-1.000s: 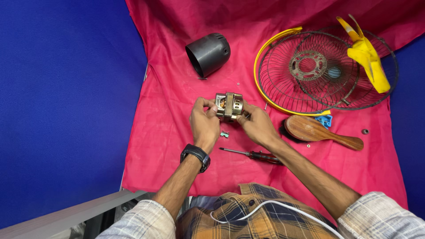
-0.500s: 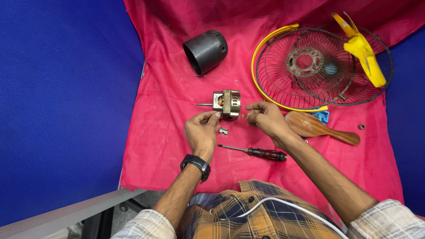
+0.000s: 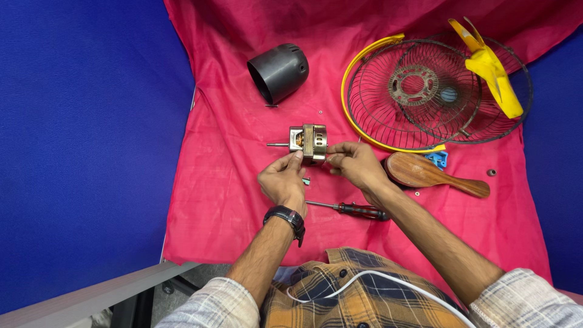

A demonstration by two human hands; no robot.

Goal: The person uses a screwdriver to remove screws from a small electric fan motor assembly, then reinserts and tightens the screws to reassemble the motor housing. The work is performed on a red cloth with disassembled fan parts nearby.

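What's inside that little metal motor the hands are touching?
Through the motor's open end shows a bit of copper-coloured winding, and a thin shaft sticks out. The metal casing hides the rest inside.

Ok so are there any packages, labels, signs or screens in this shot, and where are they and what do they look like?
No packages, labels, signs or screens show.
Nearest to one: the watch, a black band on the left wrist; its face is not visible.
The hands work at the motor on the red cloth.
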